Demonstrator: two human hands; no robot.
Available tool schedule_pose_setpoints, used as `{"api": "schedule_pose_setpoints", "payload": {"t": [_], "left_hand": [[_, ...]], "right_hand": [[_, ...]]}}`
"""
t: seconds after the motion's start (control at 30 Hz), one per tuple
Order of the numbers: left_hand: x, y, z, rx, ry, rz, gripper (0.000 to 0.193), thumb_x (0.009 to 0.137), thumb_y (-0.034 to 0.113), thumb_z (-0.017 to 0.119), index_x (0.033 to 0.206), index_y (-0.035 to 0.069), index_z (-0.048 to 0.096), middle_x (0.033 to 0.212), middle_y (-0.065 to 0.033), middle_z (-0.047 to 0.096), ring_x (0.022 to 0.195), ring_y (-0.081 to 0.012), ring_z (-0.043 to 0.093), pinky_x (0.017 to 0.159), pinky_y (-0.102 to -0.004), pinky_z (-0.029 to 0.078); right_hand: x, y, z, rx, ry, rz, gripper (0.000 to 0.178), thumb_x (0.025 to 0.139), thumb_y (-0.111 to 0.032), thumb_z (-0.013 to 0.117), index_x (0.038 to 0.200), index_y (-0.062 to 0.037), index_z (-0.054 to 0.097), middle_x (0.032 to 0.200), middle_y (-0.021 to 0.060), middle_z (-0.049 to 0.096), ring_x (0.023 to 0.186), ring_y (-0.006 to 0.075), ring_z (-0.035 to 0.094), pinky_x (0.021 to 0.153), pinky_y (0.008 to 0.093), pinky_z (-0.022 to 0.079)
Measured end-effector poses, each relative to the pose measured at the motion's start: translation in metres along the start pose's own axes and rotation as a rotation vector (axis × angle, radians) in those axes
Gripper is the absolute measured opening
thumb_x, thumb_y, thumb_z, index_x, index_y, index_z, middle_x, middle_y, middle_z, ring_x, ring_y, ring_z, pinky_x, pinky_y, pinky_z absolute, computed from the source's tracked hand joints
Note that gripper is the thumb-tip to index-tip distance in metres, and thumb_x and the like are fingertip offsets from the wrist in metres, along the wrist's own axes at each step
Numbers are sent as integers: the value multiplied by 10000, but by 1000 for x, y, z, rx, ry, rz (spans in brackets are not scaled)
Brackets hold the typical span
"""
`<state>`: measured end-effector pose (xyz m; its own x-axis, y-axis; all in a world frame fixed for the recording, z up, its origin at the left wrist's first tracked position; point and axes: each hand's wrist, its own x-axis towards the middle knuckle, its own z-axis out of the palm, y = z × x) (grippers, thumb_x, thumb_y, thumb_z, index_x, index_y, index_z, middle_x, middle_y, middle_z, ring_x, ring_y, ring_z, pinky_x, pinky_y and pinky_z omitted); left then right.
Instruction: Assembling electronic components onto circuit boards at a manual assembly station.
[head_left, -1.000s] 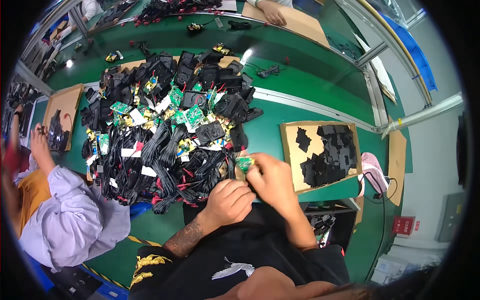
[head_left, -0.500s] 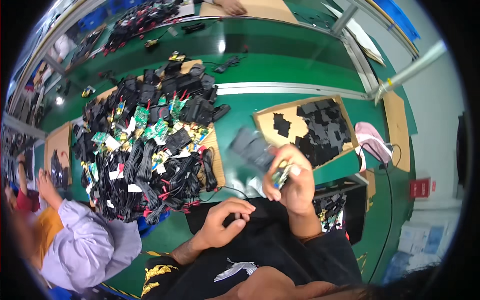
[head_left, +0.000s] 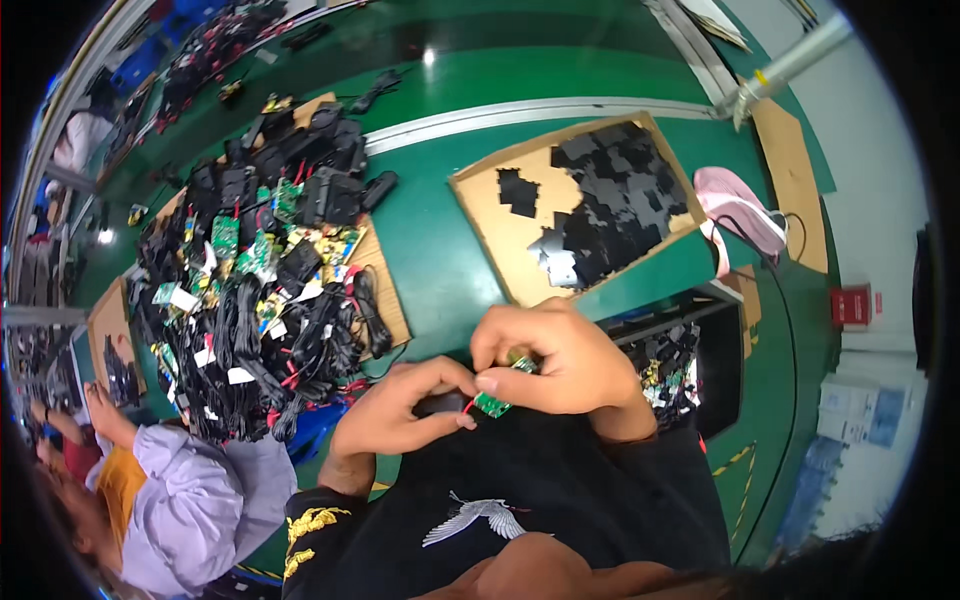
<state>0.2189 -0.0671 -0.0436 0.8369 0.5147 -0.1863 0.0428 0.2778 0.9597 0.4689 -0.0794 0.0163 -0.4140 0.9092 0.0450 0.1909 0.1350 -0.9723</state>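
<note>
Low in front of my chest, my right hand (head_left: 565,365) pinches a small green circuit board (head_left: 492,404) with yellowish parts along its upper side. My left hand (head_left: 395,410) is closed beside it, thumb and forefinger at a short red wire (head_left: 467,406) that meets the board. Something dark shows inside the curl of the left fingers; its kind is hidden. A thin black cable leads from near this hand toward a large heap of black cables (head_left: 245,320), black plastic casings (head_left: 330,195) and green circuit boards (head_left: 225,235) on cardboard.
Right of the heap lies a shallow cardboard tray (head_left: 480,235) of flat black plastic pieces (head_left: 615,190). Below it is a black bin (head_left: 715,370) with parts. A pink and white item (head_left: 740,210) is at the table's right edge. At the left sits a person in a light purple top (head_left: 185,500).
My right hand has come down and left to meet my left hand. The blurred black casing beside it is gone from there. The view has shifted, and the tray shows more fully.
</note>
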Motion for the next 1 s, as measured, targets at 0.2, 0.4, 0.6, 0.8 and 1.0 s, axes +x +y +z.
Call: {"api": "schedule_pose_setpoints", "payload": {"t": [0.2, 0.4, 0.6, 0.8, 1.0], "left_hand": [[4, -4, 16, 267, -146, -32, 249, 993, 7, 586, 1239, -11, 550, 1029, -119, 718, 840, -194, 710, 705, -341, 536], [-15, -24, 22, -546, -105, 263, 219, 989, -18, 561, 1196, 27, 504, 1040, -292, 644, 698, -208, 632, 597, -315, 512], [15, -33, 31, -624, 391, 330, 366, 965, 127, 644, 1265, 49, 451, 1058, -204, 588, 612, -215, 583, 487, -301, 484], [44, -58, 17, -583, 581, 307, 335, 1020, 53, 560, 1335, 41, 449, 1168, -183, 625, 849, -202, 605, 696, -324, 520], [51, -73, 17, -408, 538, 373, 392, 1032, 71, 576, 1383, 53, 402, 1260, -190, 623, 921, -175, 619, 771, -337, 545]], "right_hand": [[-5, 9, 1, -382, 124, -64, 192, 919, -199, 735, 831, -49, 654, 637, 91, 625, 539, 236, 625, 513, 340, 446], [-10, 34, -17, -375, 576, -150, 22, 872, -28, 709, 866, -9, 698, 781, 102, 701, 696, 256, 686, 665, 337, 537], [-16, 87, -63, -1168, 814, 190, 279, 817, -189, 827, 1042, -55, 729, 1217, 112, 669, 1131, 321, 605, 905, 428, 502], [-17, 91, -64, -1019, 737, 273, 340, 762, -169, 865, 1049, -52, 724, 1253, 108, 638, 1134, 348, 556, 958, 444, 486], [-10, 76, -32, -1, 800, 129, 120, 891, 29, 753, 995, 11, 698, 840, -25, 638, 726, 30, 550, 673, 201, 452]]}}
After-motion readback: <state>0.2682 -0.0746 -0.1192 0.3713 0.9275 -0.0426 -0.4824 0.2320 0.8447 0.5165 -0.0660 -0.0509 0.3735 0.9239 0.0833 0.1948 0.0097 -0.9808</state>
